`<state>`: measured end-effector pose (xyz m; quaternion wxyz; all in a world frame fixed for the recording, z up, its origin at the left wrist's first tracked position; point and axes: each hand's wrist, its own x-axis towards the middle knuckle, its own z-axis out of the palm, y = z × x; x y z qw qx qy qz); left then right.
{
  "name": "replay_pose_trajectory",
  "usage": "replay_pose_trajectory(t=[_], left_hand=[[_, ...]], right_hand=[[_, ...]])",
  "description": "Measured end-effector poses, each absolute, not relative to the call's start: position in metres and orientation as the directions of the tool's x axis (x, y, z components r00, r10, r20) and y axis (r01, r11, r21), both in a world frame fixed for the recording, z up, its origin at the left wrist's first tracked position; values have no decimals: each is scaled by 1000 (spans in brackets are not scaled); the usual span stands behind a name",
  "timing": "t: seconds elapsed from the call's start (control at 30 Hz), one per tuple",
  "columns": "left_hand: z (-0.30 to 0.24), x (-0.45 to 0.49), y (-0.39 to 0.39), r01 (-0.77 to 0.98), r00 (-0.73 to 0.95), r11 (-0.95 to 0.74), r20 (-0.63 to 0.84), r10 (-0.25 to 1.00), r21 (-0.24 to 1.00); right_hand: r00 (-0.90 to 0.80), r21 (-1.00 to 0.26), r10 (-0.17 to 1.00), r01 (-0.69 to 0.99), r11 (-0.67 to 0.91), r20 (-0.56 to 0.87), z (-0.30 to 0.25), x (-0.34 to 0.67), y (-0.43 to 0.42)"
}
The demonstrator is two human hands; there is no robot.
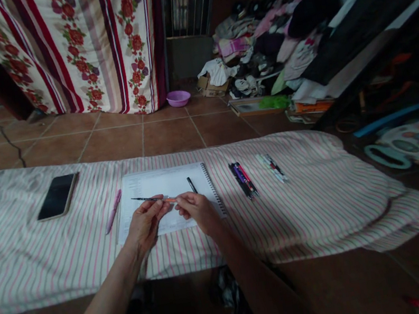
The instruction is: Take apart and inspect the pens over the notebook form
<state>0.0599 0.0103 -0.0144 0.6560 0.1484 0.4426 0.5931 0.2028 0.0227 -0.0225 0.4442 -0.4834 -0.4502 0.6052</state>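
My left hand (146, 225) and my right hand (198, 211) meet over a spiral notebook (166, 185) lying on a striped cloth (302, 206). Both pinch a thin pen (152, 199) held level between them, its dark tip pointing left and an orange part at the right-hand fingers. A black pen cap or short pen (191, 184) lies on the notebook page just beyond my right hand. A pink pen (113, 211) rests on the cloth left of the notebook.
A dark phone (57, 196) lies on the cloth at left. Several pens (243, 179) and a white pen group (272, 167) lie right of the notebook. Beyond are tiled floor, a floral curtain (94, 42), a purple bowl (178, 98) and piled clothes (285, 32).
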Motion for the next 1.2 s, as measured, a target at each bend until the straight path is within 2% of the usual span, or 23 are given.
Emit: replay_pose_trajectory(t=[0.3,0.43,0.53,0.6,0.63,0.67,0.73,0.8,0.87,0.97,1.07,1.2], left_hand=[[-15,62,8,-648,-115,247,-413,904,720],[-19,54,7,-569,-163,237,-390,906,787],[-26,40,7,-357,-349,105,-237,907,928],[-29,31,6,-44,-454,10,-29,890,999],[-29,27,5,136,-462,-38,97,882,990],[-28,25,3,320,-427,-98,236,873,942],[-24,24,0,623,-234,-220,447,863,750],[-19,26,-3,786,12,-320,505,863,528],[-16,31,-6,863,151,-357,492,857,358],[-16,37,-9,920,210,-335,467,859,202],[-17,39,-12,938,247,-327,448,859,111],[-18,40,-15,943,273,-327,424,864,60]], right_hand=[[-127,-946,969,-223,-235,-211,-19,201,24],[-110,-948,971,-220,-232,-212,-18,201,25],[-109,-954,975,-212,-214,-195,-18,201,24],[-105,-957,977,-205,-205,-187,-19,201,24],[-104,-959,977,-198,-202,-184,-19,201,24],[-104,-961,978,-192,-199,-181,-19,201,23],[-113,-964,978,-180,-194,-176,-20,199,23],[-125,-965,978,-183,-190,-169,-20,197,22],[-135,-960,977,-206,-189,-163,-21,196,23],[-155,-948,974,-245,-201,-167,-23,193,23],[-171,-931,969,-289,-225,-181,-25,190,23],[-216,-913,958,-322,-253,-189,-27,185,23]])
